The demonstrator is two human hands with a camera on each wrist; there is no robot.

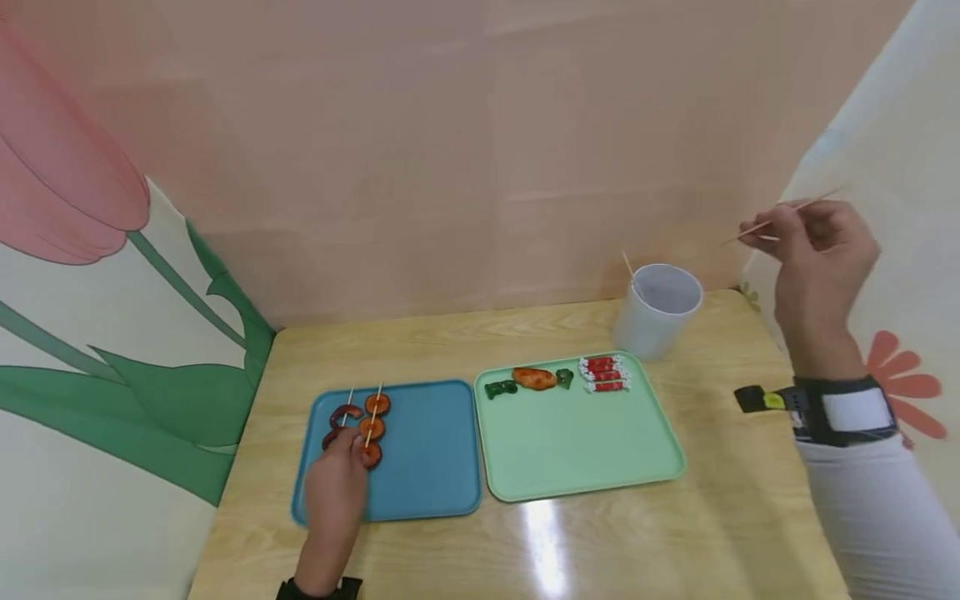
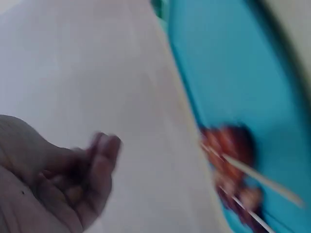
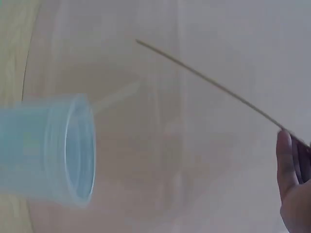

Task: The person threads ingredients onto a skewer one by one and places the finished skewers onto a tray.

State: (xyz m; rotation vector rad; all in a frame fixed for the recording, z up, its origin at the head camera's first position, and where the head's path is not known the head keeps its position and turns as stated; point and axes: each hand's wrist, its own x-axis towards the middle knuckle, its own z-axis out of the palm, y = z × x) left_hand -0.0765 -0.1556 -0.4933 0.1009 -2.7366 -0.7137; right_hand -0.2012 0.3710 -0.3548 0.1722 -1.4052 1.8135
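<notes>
High at the right in the head view, my right hand (image 1: 825,250) pinches a thin wooden skewer stick (image 3: 209,80), bare along its visible length. On the blue tray (image 1: 427,450) lie two loaded skewers. One carries three round orange-brown food pieces (image 1: 378,406); beside it, the other holds curved dark-red pieces (image 1: 347,413), partly covered by my left hand (image 1: 337,479). That hand is low over the tray's left side, fingertips near the round pieces' skewer. In the left wrist view, its fingers are loosely curled, apart from both skewers, with nothing between them.
Right of the blue tray, a green tray (image 1: 585,450) bears red-and-white wrapped pieces (image 1: 606,375), an orange-brown piece (image 1: 534,378) and dark green pieces (image 1: 501,388). Behind it stands a whitish cup (image 1: 651,329) with a stick (image 1: 627,265) poking out. A wall rises behind the table.
</notes>
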